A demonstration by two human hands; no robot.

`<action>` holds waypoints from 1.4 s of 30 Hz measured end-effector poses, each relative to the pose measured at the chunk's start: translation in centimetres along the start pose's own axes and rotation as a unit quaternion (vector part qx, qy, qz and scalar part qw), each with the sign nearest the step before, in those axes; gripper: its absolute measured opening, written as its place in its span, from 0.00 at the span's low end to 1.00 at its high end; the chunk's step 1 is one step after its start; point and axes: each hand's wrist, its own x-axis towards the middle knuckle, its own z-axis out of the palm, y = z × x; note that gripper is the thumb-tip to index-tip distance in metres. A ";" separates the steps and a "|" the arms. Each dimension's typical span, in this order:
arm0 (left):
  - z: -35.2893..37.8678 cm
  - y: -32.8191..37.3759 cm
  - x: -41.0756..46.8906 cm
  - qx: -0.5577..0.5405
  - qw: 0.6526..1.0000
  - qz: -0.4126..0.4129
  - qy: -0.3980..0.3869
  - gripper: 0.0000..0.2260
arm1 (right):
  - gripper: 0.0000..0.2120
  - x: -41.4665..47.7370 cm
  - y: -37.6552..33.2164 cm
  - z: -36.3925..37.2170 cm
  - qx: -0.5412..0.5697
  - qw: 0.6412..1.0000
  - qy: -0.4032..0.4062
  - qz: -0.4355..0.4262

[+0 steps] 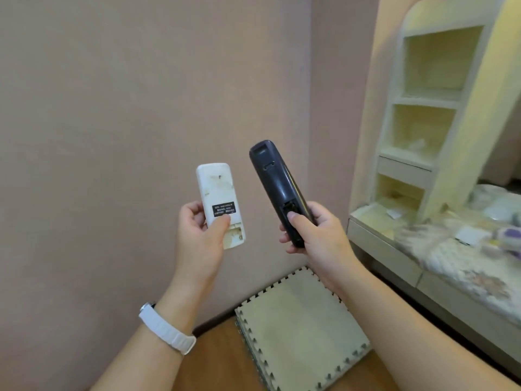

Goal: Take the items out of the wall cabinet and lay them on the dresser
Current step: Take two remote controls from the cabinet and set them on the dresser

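Observation:
My left hand (198, 235) grips a white remote control (217, 190) by its lower half, back side up, with a black label showing and no battery cover. My right hand (315, 232) holds a black remote control (275, 179), also back side up, thumb on its open battery bay. Both remotes are raised in front of the pink wall. The dresser (394, 249) stands to the right, its top covered with a patterned cloth, a cream shelf unit (431, 100) rising above it. The wall cabinet is not in view.
Small white items and a purple-patterned object (507, 238) lie on the dresser's cloth. A stack of pale green foam puzzle mats (298, 331) leans on the wooden floor at the wall's corner. A white band sits on my left wrist (166, 331).

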 end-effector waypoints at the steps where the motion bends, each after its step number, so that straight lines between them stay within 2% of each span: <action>1: 1.6 -0.7 -0.4 -0.003 1.000 -0.015 -0.018 0.13 | 0.05 -0.2 0.4 -1.7 0.000 1.000 0.018 0.007; 9: 14.1 -6.1 -2.9 -0.029 0.978 -0.122 -0.165 0.11 | 0.05 -2.5 2.2 -13.8 -0.008 0.984 0.175 0.045; 17: 28.0 -10.4 -3.5 -0.055 0.933 -0.185 -0.303 0.12 | 0.06 -2.1 2.3 -24.6 -0.052 0.945 0.314 0.072; 22: 36.9 -12.7 -3.2 -0.074 0.893 -0.220 -0.386 0.14 | 0.07 -1.1 1.9 -30.8 -0.072 0.911 0.395 0.094; 28: 46.0 -15.4 -6.2 -0.101 0.816 -0.285 -0.492 0.14 | 0.06 -1.5 1.5 -36.5 -0.104 0.851 0.505 0.098; 31: 49.4 -15.8 -8.6 -0.089 0.787 -0.288 -0.538 0.15 | 0.05 -2.9 1.0 -38.8 -0.096 0.823 0.552 0.094; 36: 53.7 -16.6 -11.7 -0.078 0.764 -0.280 -0.576 0.15 | 0.05 -5.4 1.0 -43.0 -0.072 0.788 0.605 0.083; 42: 58.7 -18.4 -16.0 -0.035 0.754 -0.287 -0.590 0.14 | 0.06 -7.4 2.7 -49.7 -0.025 0.775 0.626 0.085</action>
